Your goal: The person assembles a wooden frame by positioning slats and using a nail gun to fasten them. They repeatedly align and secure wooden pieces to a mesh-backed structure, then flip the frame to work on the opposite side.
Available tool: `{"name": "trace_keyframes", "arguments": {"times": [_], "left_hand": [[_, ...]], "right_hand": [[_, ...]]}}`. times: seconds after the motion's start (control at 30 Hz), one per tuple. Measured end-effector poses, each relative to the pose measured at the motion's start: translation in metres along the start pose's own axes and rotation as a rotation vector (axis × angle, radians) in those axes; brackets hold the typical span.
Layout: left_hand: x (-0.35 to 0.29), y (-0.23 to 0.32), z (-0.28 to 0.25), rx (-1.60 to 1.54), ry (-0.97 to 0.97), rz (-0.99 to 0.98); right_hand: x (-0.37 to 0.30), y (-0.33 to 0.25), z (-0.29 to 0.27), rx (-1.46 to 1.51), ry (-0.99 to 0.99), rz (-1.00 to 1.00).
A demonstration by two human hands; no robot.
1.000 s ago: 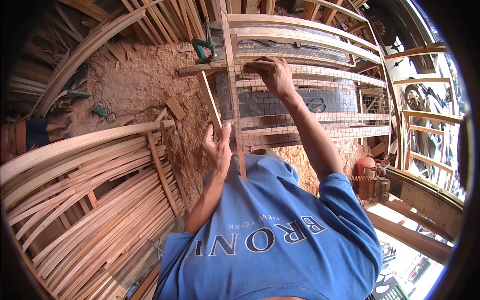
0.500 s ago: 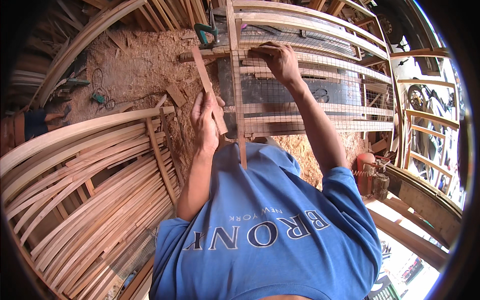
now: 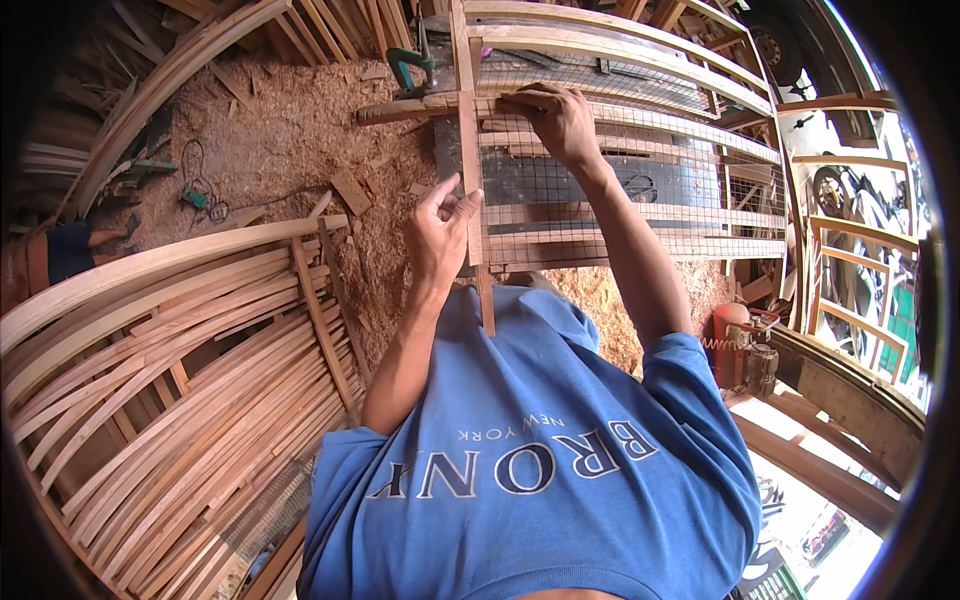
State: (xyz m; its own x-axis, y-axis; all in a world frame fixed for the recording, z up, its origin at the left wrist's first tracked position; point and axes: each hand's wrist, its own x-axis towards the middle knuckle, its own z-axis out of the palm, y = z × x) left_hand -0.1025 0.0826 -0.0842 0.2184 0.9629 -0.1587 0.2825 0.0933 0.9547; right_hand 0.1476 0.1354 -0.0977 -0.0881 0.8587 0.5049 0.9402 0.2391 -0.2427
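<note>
Frame [image 3: 463, 50] bears wire mesh [image 3: 690, 165], left hand [image 3: 439, 232] grasping wooden strip [image 3: 470, 140], right hand's [image 3: 564, 130] grip unclear.

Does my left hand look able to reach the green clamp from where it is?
Probably yes: the clamp sits ahead of your left hand, and only a wooden bar seems between them, though the hand touches a wooden strip.

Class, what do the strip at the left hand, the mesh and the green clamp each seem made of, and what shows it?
Strip: apparently bare wood; brown, matt face.
Mesh: probably metal wire; thin dark lines in a square grid.
Clamp: likely painted metal; even green colour.
</note>
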Motion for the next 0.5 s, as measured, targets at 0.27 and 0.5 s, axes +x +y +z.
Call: {"name": "trace_keyframes", "arguments": {"times": [0.27, 0.5], "left_hand": [[-0.006, 0.012, 0.004, 0.267, 0.075, 0.013], [-0.01, 0.017, 0.008, 0.347, 0.09, 0.041]], "right_hand": [[0.001, 0.0, -0.001, 0.074, 0.008, 0.035], [0.003, -0.001, -0.002, 0.101, 0.036, 0.025]]}}
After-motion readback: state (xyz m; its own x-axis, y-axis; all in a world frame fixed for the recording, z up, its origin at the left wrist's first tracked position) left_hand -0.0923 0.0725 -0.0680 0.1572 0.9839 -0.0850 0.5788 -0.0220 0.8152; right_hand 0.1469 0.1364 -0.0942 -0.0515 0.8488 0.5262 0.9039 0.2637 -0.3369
